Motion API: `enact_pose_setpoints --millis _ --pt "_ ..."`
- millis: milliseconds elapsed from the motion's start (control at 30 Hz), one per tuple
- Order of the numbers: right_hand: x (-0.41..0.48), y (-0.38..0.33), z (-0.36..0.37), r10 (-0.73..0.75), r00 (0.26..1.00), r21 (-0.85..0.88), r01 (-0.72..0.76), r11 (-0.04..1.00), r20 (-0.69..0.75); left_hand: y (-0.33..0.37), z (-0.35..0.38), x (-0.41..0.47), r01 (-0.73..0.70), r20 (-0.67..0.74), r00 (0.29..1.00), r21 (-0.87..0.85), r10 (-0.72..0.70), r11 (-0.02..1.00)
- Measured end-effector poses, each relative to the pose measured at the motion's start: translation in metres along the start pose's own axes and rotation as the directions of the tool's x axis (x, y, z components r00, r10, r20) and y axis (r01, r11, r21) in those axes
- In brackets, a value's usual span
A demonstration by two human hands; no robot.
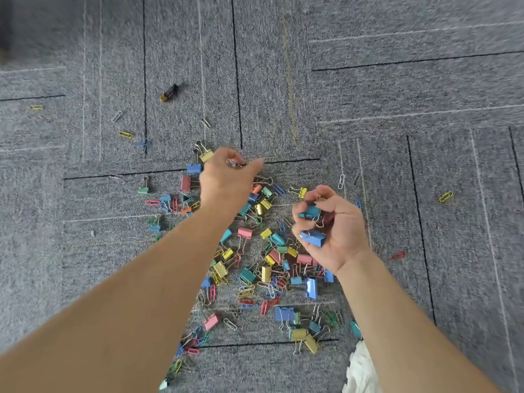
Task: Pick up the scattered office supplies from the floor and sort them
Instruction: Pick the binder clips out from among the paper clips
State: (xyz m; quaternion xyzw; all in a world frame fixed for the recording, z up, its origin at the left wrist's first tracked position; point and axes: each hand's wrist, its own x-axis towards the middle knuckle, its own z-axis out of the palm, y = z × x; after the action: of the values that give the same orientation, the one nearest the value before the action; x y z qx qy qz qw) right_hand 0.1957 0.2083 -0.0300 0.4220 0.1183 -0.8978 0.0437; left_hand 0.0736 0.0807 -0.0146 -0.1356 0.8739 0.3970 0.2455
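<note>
Coloured binder clips and paper clips (255,268) lie scattered in a heap on the grey carpet. My left hand (226,180) reaches over the far side of the heap, its fingertips pinched on a small clip (234,163) with a blue part. My right hand (331,231) hovers palm up above the heap on the right, fingers curled around several blue binder clips (313,236). A yellow binder clip (205,154) and a blue one (194,168) lie just left of my left hand.
Loose paper clips lie farther out: yellow ones (445,196) at right and at left (125,134), a red one (398,255). A dark binder clip (169,93) sits alone far up the carpet. White cloth (361,370) shows at the bottom edge.
</note>
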Motion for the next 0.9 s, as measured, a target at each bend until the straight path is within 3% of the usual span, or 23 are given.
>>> enact_pose_setpoints --millis 100,167,200,267,333,400,533,733,900 --pt "0.004 -0.005 0.005 -0.03 0.994 -0.262 0.0 0.965 -0.109 0.002 0.006 0.003 -0.234 0.169 0.97 0.446 0.175 0.864" --pt "0.008 -0.009 0.008 -0.123 0.977 -0.464 0.028 0.885 -0.175 0.004 0.008 0.006 -0.285 0.202 0.958 0.587 0.203 0.758" --pt "0.011 -0.013 0.007 -0.198 0.962 -0.577 0.055 0.815 -0.188 0.005 0.008 0.008 -0.281 0.204 0.959 0.597 0.197 0.751" --pt "0.014 -0.02 0.005 -0.379 0.915 -0.801 0.122 0.586 -0.138 0.005 0.007 0.009 -0.263 0.208 0.963 0.578 0.173 0.772" --pt "0.018 -0.029 0.0 -0.503 0.864 -0.958 0.145 0.248 0.001 0.002 0.008 0.008 -0.247 0.205 0.966 0.566 0.155 0.787" --pt "0.023 -0.036 -0.004 -0.53 0.841 -0.994 0.099 -0.051 0.111 0.0 0.006 0.008 -0.216 0.19 0.973 0.557 0.13 0.802" --pt "0.033 -0.039 -0.012 -0.518 0.838 -0.9 -0.078 -0.429 0.174 0.0 0.002 0.009 -0.217 0.21 0.971 0.561 0.116 0.799" --pt "0.028 -0.03 -0.013 -0.51 0.826 -0.84 -0.087 -0.536 0.24 -0.007 -0.002 0.006 -0.236 0.241 0.965 0.617 0.105 0.751" --pt "0.026 -0.023 -0.015 -0.54 0.81 -0.846 -0.112 -0.522 0.226 -0.021 -0.003 0.004 -0.273 0.25 0.957 0.593 0.15 0.757"
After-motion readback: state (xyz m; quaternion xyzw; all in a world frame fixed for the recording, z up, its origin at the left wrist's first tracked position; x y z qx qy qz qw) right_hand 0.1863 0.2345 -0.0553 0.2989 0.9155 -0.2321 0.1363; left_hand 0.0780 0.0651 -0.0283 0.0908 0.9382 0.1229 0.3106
